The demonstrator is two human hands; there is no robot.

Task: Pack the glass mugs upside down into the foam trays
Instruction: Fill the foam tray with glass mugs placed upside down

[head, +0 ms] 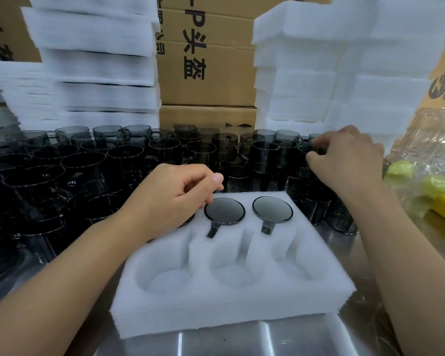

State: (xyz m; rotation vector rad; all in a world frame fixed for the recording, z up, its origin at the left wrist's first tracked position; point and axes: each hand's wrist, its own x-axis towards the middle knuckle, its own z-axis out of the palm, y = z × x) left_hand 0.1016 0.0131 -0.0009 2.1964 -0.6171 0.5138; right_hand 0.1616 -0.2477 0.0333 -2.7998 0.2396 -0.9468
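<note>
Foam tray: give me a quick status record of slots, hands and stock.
tray: six slots, two rows of three
far row: middle mug and right mug seated upside down, handles toward the near row; left slot hidden under the left hand
near row: all three slots empty
left hand: curled over the far-left slot, grip unclear
right hand: pinches the rim of a loose mug behind the tray
stock: many upright mugs behind and left of the tray
</note>
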